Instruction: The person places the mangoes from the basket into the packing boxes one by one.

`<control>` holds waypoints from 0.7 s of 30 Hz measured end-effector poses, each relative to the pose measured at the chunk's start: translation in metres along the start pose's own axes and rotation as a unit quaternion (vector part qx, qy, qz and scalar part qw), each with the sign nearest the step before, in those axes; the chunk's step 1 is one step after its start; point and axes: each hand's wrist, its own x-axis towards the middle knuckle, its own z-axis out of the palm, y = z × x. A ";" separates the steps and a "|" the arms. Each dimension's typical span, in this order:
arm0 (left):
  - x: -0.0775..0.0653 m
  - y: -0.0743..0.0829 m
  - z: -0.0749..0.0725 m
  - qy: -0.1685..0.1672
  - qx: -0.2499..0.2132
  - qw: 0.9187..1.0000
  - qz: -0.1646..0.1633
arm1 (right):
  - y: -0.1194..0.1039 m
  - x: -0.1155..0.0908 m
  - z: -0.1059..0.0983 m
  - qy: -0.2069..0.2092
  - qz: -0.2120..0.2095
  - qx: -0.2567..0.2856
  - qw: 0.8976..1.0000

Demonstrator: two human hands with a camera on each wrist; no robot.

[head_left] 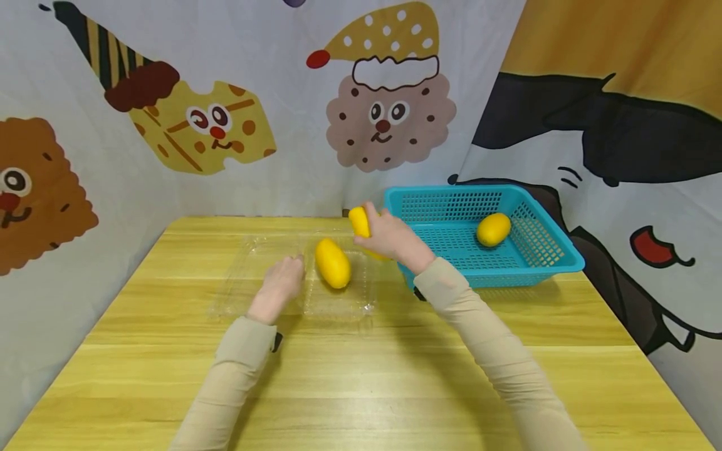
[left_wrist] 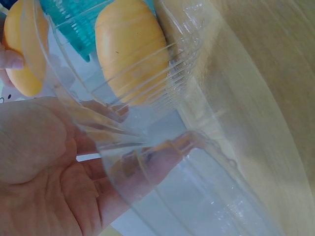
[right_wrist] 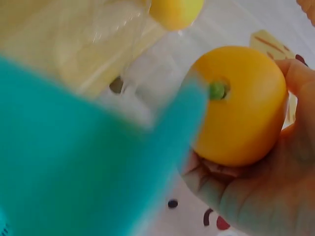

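Observation:
My right hand (head_left: 392,239) grips a yellow mango (head_left: 359,222) beside the basket's left end, above the far right corner of a clear plastic box. The right wrist view shows this mango's green stem nub (right_wrist: 217,90), with fingers and thumb around its side. Another yellow mango (head_left: 333,264) lies in the right half of the clear plastic box (head_left: 338,308), which is spread open on the table. At the fold between the box's halves, my left hand (head_left: 280,282) holds the plastic. Its fingers (left_wrist: 162,164) show through the clear wall in the left wrist view.
A blue-green plastic basket (head_left: 496,277) stands at the back right, with one yellow mango (head_left: 493,229) inside near its right end. The wooden table (head_left: 350,388) ends at a cartoon-printed cloth (head_left: 293,188) behind and at both sides.

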 end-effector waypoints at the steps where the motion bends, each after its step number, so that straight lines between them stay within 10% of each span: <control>1: 0.000 0.000 0.000 -0.001 -0.001 1.000 -0.002 | -0.003 0.000 0.003 0.002 0.003 -0.004 1.000; 21: 0.000 0.000 0.001 -0.001 0.004 1.000 -0.004 | -0.033 0.016 0.065 0.003 0.095 -0.017 0.995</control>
